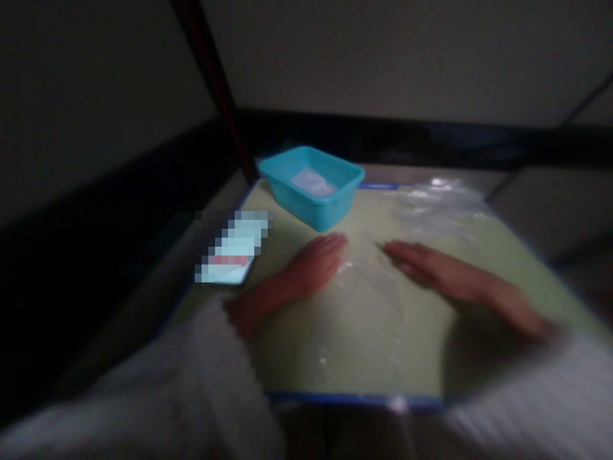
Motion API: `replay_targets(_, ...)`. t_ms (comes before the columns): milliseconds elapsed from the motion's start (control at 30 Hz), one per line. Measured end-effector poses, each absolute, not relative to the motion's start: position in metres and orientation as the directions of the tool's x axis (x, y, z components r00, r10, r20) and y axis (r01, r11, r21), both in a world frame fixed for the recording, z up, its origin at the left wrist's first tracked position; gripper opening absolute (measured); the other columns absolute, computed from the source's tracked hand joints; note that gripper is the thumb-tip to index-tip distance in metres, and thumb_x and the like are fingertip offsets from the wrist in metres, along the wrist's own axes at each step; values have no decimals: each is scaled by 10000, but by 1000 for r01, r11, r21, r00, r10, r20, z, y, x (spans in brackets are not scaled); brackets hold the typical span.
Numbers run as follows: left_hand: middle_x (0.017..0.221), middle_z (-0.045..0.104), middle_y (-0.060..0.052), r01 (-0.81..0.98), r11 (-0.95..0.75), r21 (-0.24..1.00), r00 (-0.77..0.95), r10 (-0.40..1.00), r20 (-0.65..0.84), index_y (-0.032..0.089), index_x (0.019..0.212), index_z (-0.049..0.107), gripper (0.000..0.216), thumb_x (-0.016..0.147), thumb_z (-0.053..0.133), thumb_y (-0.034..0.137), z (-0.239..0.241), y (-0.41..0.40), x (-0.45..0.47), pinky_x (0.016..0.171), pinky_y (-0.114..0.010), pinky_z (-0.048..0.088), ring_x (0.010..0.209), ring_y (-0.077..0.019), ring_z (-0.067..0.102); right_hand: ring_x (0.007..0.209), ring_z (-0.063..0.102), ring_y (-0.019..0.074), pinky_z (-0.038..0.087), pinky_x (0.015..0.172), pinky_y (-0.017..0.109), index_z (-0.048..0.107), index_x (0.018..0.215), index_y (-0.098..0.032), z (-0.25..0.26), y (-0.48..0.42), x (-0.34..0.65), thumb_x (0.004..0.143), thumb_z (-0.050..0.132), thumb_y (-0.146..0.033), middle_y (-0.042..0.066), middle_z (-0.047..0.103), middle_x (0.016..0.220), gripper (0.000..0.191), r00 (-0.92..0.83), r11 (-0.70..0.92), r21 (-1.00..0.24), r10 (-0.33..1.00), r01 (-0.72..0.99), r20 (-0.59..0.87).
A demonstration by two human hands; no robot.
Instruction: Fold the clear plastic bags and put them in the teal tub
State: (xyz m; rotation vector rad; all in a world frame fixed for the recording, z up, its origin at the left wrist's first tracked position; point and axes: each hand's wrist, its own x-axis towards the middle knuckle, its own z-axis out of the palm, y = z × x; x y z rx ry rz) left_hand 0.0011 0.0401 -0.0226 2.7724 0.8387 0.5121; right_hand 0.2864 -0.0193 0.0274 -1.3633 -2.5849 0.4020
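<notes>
A clear plastic bag (pixel 364 306) lies spread over the middle of the pale yellow tabletop (pixel 287 345), its lower end reaching the front edge. My left hand (pixel 320 259) rests flat with fingers stretched out, touching the bag's upper left side. Opposite it, my right hand (pixel 426 265) has its fingers extended together, pointing left, close to the bag's upper right side; whether it touches the plastic I cannot tell. Neither hand grips anything. Just beyond my left fingertips stands a turquoise plastic basin (pixel 330 214) with a whitish, flat piece (pixel 313 182) inside.
More crumpled clear plastic (pixel 440 207) lies at the table's far right. A flat, light-coloured device or sheet, partly pixelated (pixel 237 249), lies at the left edge. Blue trim (pixel 354 400) borders the table. A dark reddish pole (pixel 215 83) rises behind the far left corner.
</notes>
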Motion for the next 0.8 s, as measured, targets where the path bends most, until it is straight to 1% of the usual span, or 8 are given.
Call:
replay_targets(133,1435,397,-170,514,-808,288,752,586,304,56,1352,392,453,952,317,255,-21,41,3,1133,-437,272,1366,-236,315,1260,473,272,421,1016,508,427,1377,-186,27,-16,277,963,348,-351,123,510,1370,452,-571,569,-309,816,762,94)
replay_targets(267,1401,447,-161,481,-814,325,728,578,369,73,1310,459,423,934,367,243,-15,41,4,1119,-437,307,1336,-227,370,1246,491,251,415,1034,471,467,1344,-168,30,-19,269,972,330,-376,116,512,1371,448,-592,593,-329,798,735,116)
replay_targets(333,1374,485,-147,381,-864,329,774,493,398,89,1282,497,399,925,387,229,-11,37,5,1110,-430,323,1315,-216,406,1213,524,247,437,1016,453,469,1342,-170,27,-20,267,971,343,-381,115,537,1347,445,-602,602,-327,790,728,113)
replay_targets(467,1290,574,-116,47,-956,290,890,172,421,115,1232,549,368,913,384,193,-4,19,11,1093,-417,351,1259,-185,478,1150,570,265,471,964,479,447,1355,-170,19,-16,270,970,353,-370,135,575,1295,443,-587,598,-279,799,752,129)
replay_targets(567,1240,613,-108,-109,-960,258,916,4,401,103,1151,607,341,904,390,190,-2,2,18,1089,-380,357,1231,-185,509,1140,572,270,480,948,471,443,1353,-145,16,-13,274,977,334,-368,152,565,1300,451,-579,591,-246,805,768,128)
replay_targets(667,1207,638,-84,-183,-953,242,923,-82,377,109,1087,644,323,912,396,220,-3,-9,24,1092,-363,351,1228,-193,511,1120,577,269,489,933,453,435,1357,-126,16,-11,276,981,322,-360,158,569,1289,457,-579,588,-222,808,778,112)
replay_targets(800,1235,620,-84,-171,-958,230,938,-86,336,118,1112,636,338,923,396,262,-5,-15,26,1093,-374,347,1232,-200,509,1085,594,274,502,907,451,455,1336,-119,17,-10,274,979,329,-352,160,582,1270,444,-576,591,-207,806,780,131)
